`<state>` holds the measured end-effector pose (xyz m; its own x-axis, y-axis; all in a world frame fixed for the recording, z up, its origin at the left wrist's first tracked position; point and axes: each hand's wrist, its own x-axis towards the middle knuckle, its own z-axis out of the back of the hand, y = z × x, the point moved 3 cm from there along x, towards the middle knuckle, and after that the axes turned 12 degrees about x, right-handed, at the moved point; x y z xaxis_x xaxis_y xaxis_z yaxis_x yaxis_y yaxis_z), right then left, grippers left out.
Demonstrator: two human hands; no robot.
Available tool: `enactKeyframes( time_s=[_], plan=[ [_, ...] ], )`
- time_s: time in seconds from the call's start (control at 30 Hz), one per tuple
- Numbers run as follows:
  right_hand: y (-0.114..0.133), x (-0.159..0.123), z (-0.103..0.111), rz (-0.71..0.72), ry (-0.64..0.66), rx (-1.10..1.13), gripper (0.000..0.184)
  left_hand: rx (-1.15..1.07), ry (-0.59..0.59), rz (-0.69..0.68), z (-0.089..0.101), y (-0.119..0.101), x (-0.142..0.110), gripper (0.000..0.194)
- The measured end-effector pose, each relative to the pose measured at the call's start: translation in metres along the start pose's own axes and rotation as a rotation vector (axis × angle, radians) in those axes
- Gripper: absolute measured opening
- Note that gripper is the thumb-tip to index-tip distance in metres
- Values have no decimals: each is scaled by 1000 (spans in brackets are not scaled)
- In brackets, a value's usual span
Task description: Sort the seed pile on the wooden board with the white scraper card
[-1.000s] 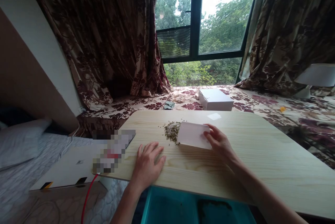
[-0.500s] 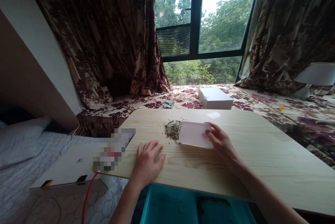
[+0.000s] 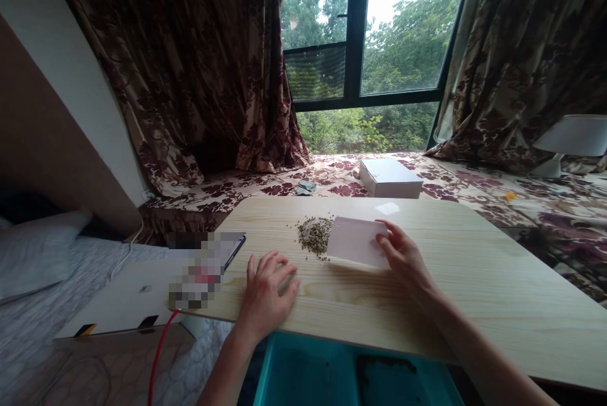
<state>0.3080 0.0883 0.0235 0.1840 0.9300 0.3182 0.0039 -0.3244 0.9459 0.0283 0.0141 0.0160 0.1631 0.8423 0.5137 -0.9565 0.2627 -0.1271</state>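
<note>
My right hand (image 3: 403,254) pinches the right end of a thin white plastic sheet (image 3: 355,241), thumb on its face. The sheet leans over the wooden table (image 3: 474,279), its left edge beside a pile of mixed green beans and white grains (image 3: 315,235). Some loose beans lie scattered round the pile. My left hand (image 3: 270,286) rests on the table near its front edge, fingers apart and holding nothing, a little below and left of the pile.
A teal bin (image 3: 308,371) with two compartments sits under the table's front edge. At the table's left end are a blurred-out device (image 3: 232,248) and a red cable (image 3: 160,343). Behind stand a white box (image 3: 391,178) and a lamp (image 3: 576,134); a small white paper (image 3: 387,208) lies on the table.
The white sheet has shifted slightly right and tilted up, away from the pile's right side, with my right hand. My left hand stays in nearly the same place.
</note>
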Motion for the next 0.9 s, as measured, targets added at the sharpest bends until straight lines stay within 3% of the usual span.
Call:
enactKeyframes(
  time_s=[0.13,0.3,0.4,0.9],
  plan=[
    [3,-2,-3,-29,48,4,45,-19,18,-3,-2,1,0,20],
    [5,-2,0,-39,-29,9,48,-49,-7,2,-4,5,0,28],
    [8,-4,-1,-47,-8,19,49,-63,-29,10,-5,7,0,33],
    [12,-7,-7,-77,47,20,48,-84,-23,0,-5,6,1,24]
  ],
)
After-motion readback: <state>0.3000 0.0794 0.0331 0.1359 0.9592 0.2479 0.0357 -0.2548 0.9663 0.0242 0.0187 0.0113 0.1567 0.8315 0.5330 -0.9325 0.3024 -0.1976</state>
